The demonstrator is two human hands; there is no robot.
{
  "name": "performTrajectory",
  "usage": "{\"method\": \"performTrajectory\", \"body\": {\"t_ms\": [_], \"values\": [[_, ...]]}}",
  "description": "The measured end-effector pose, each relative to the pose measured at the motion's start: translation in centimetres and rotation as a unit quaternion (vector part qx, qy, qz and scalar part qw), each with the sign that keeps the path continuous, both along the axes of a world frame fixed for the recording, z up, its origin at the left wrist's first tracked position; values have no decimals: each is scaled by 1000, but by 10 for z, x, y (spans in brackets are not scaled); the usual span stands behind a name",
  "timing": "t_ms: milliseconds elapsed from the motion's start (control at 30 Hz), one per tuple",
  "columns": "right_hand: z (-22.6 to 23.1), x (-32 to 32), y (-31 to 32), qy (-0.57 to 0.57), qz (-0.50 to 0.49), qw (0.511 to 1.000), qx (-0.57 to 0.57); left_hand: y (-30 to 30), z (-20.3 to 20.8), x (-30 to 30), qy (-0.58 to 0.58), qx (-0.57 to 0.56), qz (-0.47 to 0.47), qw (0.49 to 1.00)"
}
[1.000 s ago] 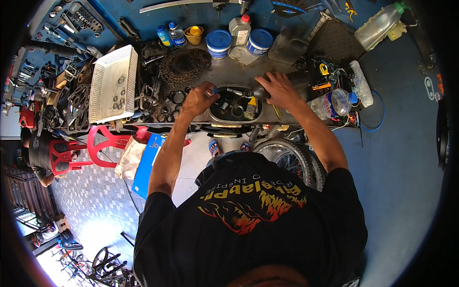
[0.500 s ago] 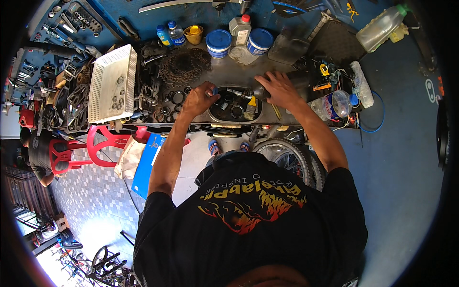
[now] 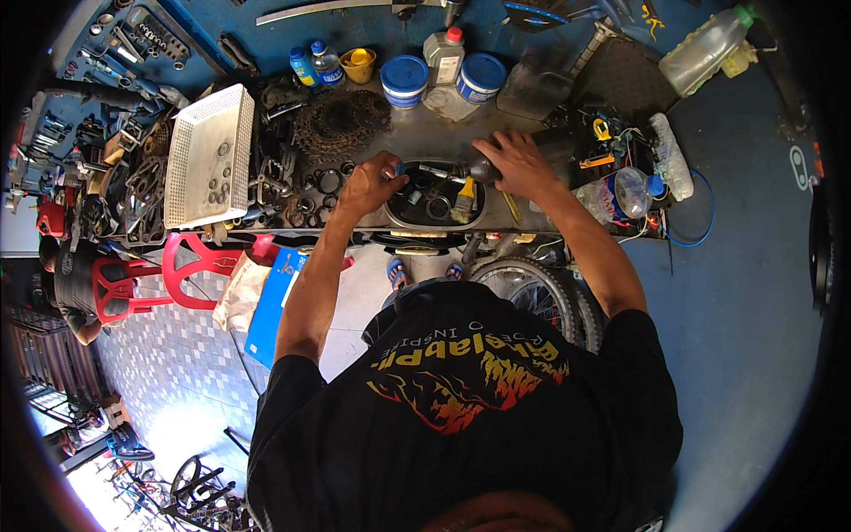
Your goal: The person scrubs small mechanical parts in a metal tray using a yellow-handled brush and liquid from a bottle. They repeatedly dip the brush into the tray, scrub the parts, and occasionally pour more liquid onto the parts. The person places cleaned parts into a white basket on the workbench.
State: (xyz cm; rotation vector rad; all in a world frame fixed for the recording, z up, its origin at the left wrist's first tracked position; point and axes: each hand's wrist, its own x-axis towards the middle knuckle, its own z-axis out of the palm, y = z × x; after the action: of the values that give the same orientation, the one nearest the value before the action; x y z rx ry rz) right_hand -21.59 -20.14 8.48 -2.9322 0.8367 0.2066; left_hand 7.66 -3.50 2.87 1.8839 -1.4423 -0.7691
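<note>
My right hand [image 3: 519, 167] is wrapped round a dark see-through bottle [image 3: 557, 149]. The bottle lies on its side in the air, its neck pointing left over a dark oval basin [image 3: 434, 224]. My left hand [image 3: 368, 186] is at the basin's left rim, fingers pinched on a small blue bottle cap [image 3: 399, 168]. Inside the basin are a yellow-handled paintbrush [image 3: 464, 200], a metal ring [image 3: 438, 207] and other small dark parts. Whether liquid is coming out of the bottle, I cannot tell.
Bike cassettes [image 3: 341, 124] and loose rings lie left of the basin, by a white basket [image 3: 208, 160]. Blue-lidded tubs [image 3: 404, 82] and bottles line the back. A clear bottle [image 3: 625, 195] lies right. Bike wheels [image 3: 532, 288] stand below the bench; another person [image 3: 75, 288] is far left.
</note>
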Motion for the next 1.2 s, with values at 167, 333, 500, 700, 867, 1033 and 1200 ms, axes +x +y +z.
{"method": "performTrajectory", "body": {"t_ms": [167,333,500,700,867,1033,1200], "values": [[3,-2,0,-3,-1,1000,-5,-2,0,-2,-6,2,-2,1000],[5,-3,0,-2,-1,1000,-2,-3,3,-4,-8,4,-6,1000],[4,-5,1,-5,3,1000,-14,-2,5,-7,-9,13,-2,1000],[3,-5,1,1,6,1000,-13,0,6,-8,-2,12,-1,1000],[1,-4,2,0,8,1000,-16,1,2,-7,-1,1,-3,1000],[0,-1,1,14,4,1000,-6,1,1,-4,2,-3,-3,1000],[-1,1,0,16,4,1000,-5,1,4,-3,4,-1,-4,1000]]}}
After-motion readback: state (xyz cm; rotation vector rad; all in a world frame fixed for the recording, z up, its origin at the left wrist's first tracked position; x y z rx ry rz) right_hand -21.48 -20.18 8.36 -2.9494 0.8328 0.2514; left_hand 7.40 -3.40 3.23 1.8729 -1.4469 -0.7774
